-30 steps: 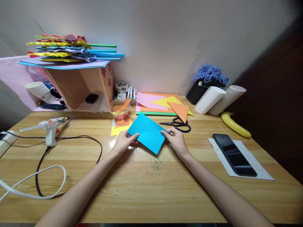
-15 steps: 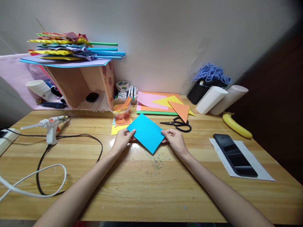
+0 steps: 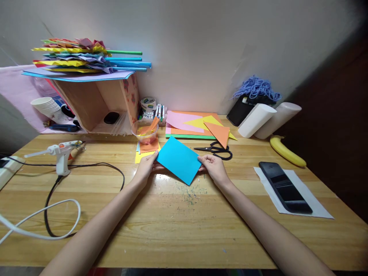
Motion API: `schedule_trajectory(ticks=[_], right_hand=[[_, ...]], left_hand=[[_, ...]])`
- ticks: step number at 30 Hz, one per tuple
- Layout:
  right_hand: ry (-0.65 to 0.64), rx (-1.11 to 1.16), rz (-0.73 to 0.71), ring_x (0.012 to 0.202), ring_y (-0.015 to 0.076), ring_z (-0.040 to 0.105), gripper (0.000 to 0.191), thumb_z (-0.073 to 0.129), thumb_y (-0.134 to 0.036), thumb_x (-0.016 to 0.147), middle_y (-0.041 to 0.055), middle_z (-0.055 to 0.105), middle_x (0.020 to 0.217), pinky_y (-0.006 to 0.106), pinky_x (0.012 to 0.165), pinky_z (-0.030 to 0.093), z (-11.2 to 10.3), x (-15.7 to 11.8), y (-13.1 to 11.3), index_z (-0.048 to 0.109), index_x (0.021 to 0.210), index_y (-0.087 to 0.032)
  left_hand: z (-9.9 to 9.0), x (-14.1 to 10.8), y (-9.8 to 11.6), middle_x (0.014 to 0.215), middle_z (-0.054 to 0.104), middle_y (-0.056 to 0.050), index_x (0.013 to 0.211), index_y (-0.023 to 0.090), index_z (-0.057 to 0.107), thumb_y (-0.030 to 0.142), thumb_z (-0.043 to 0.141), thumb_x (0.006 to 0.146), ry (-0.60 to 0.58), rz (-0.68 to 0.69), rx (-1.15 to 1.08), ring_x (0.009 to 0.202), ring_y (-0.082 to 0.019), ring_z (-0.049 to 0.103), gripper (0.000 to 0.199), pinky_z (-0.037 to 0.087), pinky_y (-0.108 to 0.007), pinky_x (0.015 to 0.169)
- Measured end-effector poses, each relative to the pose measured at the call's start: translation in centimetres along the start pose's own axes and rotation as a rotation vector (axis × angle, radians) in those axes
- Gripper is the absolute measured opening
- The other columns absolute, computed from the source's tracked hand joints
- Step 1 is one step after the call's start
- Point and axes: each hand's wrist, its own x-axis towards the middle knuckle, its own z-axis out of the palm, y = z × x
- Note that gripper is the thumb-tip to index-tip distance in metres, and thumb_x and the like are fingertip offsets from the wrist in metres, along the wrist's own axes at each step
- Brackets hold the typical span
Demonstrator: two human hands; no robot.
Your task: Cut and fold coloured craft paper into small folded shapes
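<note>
Our left hand (image 3: 144,168) has drawn its thumb to the edge of the blue sheet (image 3: 179,160), baring more paper, while its fingers and those of our right hand (image 3: 215,168) grasp opposite sides

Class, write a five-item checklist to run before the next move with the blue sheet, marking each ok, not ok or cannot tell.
1. Left hand holding the left corner of the blue sheet: ok.
2. Right hand holding the right corner: ok.
3. Scissors apart from both hands: ok.
4. Glue gun switched off: cannot tell.
5. Tabletop unmarked: not ok; dark specks show near the sheet.
</note>
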Motion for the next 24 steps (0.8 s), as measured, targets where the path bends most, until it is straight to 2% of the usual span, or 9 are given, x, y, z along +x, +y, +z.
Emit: schedule_trajectory(ticks=[4, 9, 15, 24], right_hand=[[-0.017, 0.022, -0.021, 0.041, 0.0122, 0.059, 0.033, 0.071, -0.045, 0.06, -0.0013, 0.062, 0.049, 0.02, 0.038, 0.05, -0.24, 0.31, 0.1, 0.055, 0.062, -0.017], [-0.02, 0.016, -0.043, 0.038, 0.0109, 0.056, 0.031, 0.071, -0.044, 0.061, -0.0025, 0.06, 0.047, 0.019, 0.037, 0.048, -0.41, 0.58, 0.2, 0.053, 0.061, -0.017], [-0.018, 0.015, -0.026, 0.038, 0.0106, 0.056, 0.033, 0.071, -0.045, 0.06, -0.0027, 0.059, 0.047, 0.019, 0.037, 0.048, -0.5, 0.57, 0.12, 0.053, 0.061, -0.017], [-0.015, -0.004, -0.025, 0.037, 0.0114, 0.055, 0.035, 0.071, -0.047, 0.059, -0.0021, 0.059, 0.047, 0.021, 0.036, 0.048, -0.37, 0.5, -0.01, 0.054, 0.062, -0.017]], left_hand=[[-0.12, -0.03, 0.4, 0.075, 0.068, -0.006, 0.082, 0.011, 0.062, 0.03, 0.061, 0.074, -0.052, -0.031, -0.131, 0.066, -0.015, 0.065, 0.02, 0.054, -0.024, 0.059], [-0.17, -0.16, 0.73, 0.078, 0.068, -0.007, 0.084, 0.011, 0.063, 0.021, 0.058, 0.075, -0.088, -0.081, -0.215, 0.068, -0.015, 0.064, 0.014, 0.055, -0.024, 0.062], [-0.22, -0.25, 0.81, 0.075, 0.068, -0.007, 0.078, 0.012, 0.064, 0.021, 0.063, 0.07, -0.114, -0.112, -0.266, 0.071, -0.018, 0.064, 0.012, 0.055, -0.03, 0.068], [-0.42, -0.14, 0.73, 0.074, 0.067, -0.006, 0.082, 0.011, 0.065, 0.02, 0.063, 0.071, -0.15, -0.153, -0.354, 0.067, -0.015, 0.062, 0.014, 0.054, -0.028, 0.068]])
